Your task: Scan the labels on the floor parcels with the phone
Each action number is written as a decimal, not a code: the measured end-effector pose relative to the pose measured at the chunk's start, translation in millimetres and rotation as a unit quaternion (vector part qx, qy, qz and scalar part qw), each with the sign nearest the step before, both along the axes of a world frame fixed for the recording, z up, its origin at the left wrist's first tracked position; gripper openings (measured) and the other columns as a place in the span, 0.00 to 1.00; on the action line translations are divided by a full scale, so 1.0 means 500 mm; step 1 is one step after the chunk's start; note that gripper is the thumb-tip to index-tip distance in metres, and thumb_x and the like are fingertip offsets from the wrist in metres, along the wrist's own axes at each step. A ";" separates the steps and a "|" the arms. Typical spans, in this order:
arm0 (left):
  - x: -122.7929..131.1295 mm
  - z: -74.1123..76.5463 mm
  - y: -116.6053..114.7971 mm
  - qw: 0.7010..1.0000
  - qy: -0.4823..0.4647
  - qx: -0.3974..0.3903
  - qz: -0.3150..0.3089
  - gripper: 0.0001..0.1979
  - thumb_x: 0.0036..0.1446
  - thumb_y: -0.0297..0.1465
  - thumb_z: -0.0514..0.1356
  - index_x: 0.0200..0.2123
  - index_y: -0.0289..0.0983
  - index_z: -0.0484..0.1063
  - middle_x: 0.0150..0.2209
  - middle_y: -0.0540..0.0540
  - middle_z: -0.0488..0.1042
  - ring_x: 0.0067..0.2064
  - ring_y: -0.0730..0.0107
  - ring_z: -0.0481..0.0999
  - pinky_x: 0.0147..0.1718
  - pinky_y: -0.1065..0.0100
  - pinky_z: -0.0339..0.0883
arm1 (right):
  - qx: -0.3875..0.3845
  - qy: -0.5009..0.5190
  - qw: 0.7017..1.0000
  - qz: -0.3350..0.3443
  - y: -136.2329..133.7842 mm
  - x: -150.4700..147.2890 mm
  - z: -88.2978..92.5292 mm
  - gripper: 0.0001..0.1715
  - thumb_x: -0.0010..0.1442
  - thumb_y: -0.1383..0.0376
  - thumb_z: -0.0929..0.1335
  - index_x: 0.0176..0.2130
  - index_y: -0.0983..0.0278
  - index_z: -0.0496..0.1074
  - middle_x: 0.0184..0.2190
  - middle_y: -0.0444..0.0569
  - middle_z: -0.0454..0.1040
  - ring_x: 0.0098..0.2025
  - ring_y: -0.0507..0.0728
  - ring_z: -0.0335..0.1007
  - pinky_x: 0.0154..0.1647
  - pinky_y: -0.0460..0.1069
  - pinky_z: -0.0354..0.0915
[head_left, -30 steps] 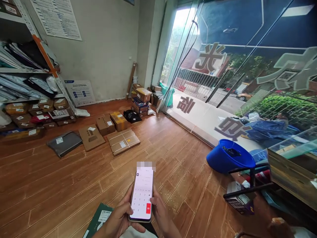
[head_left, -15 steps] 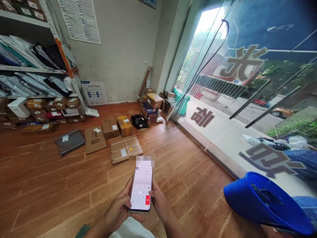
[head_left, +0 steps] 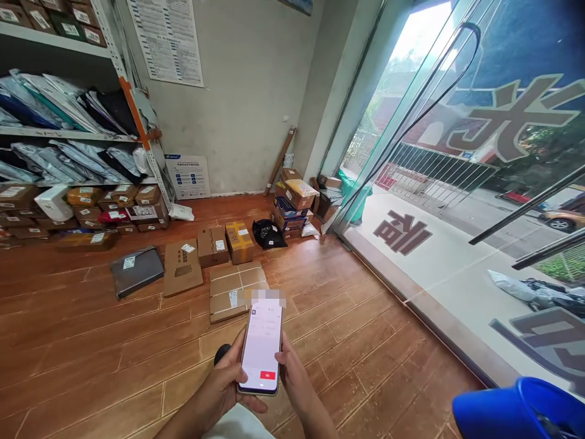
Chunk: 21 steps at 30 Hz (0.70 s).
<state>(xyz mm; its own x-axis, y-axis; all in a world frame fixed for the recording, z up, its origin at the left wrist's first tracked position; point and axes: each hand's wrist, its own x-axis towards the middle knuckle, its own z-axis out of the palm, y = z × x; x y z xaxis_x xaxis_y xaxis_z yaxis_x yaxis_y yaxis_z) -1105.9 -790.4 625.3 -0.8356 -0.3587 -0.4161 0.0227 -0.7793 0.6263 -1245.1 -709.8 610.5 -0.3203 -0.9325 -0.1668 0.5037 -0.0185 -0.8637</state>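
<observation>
Across the reddish-brown wooden plank floor [head_left: 91, 341], flat and boxy brown cardboard parcels [head_left: 233, 291] lie near a metal shelf rack [head_left: 137, 116] stacked with grey mailer bags, and a blue plastic tub [head_left: 516, 414] sits at the lower right beside the glass door [head_left: 457, 183]. Low in the middle, a slim white-screened smartphone [head_left: 261, 349] is held upright between both hands: the left hand [head_left: 223, 387] cups its lower left edge with fingers curled beneath, while the right hand [head_left: 292, 378] grips its right edge.
</observation>
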 end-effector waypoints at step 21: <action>-0.103 -0.114 -0.400 0.986 0.084 0.140 0.041 0.56 0.38 0.26 0.60 0.67 0.46 0.33 0.47 0.44 0.76 0.44 0.56 0.76 0.44 0.62 0.67 | 0.054 -0.064 0.996 -0.010 -0.423 -0.081 -0.143 0.33 0.31 0.59 0.78 0.40 0.63 0.75 0.33 0.51 0.83 0.35 0.65 0.78 0.38 0.58 0.69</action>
<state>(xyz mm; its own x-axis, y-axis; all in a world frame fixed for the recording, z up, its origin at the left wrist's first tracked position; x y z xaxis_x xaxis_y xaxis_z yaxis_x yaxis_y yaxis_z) -1157.2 -990.4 568.1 -0.8738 -0.3194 -0.3667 0.1783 -0.9119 0.3696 -1285.7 -921.4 538.9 -0.3076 -0.9005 -0.3074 0.6108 0.0608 -0.7894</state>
